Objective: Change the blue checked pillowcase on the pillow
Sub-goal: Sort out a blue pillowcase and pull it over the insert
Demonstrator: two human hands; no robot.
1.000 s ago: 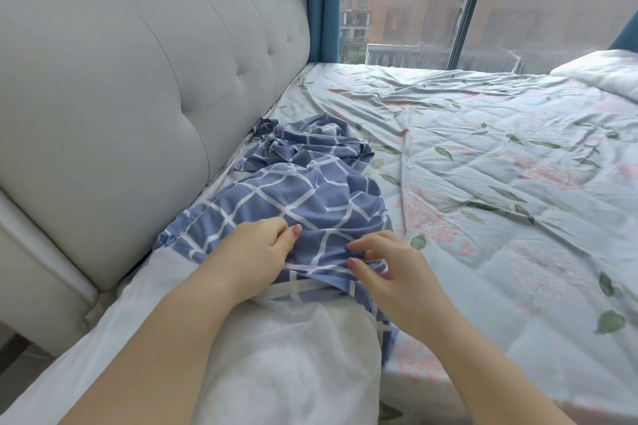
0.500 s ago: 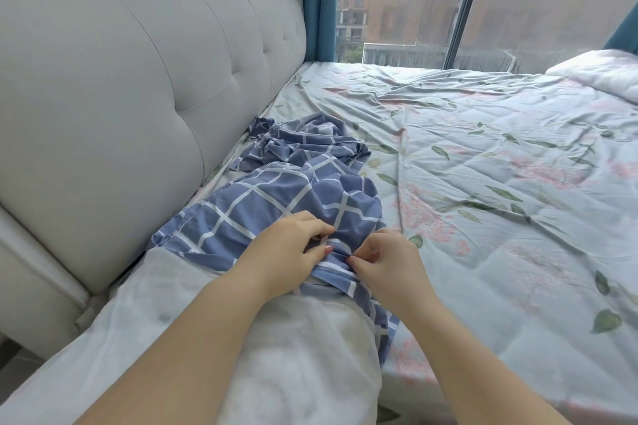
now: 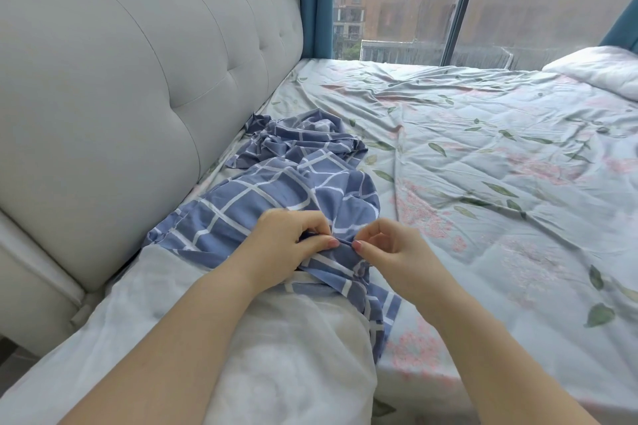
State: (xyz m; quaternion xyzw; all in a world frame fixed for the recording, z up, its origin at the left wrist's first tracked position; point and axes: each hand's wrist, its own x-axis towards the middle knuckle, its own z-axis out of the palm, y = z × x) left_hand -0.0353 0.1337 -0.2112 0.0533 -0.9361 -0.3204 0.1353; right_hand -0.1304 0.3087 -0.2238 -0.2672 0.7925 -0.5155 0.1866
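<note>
Now both hands meet on the gathered hem of the pillowcase (image 3: pixel 276 190). The left hand (image 3: pixel 293 245) is curled round a bunched fold of the blue checked cloth, its thumb lying along the fold. The right hand (image 3: pixel 397 252) pinches the same fold between thumb and forefinger, with its other fingers loosely curled. The thumb tips nearly touch.

The pillowcase covers the far end of the pillow (image 3: pixel 276 355) and stretches away from the hands alongside the headboard (image 3: pixel 121 97). Its hem crosses the pillow directly under the hands and trails down the pillow's right side. The pillow's bare white near end lies beneath the forearms. More crumpled blue cloth (image 3: pixel 303 138) lies beyond on the bed (image 3: pixel 483 183); whether it is the same piece I cannot tell.
</note>
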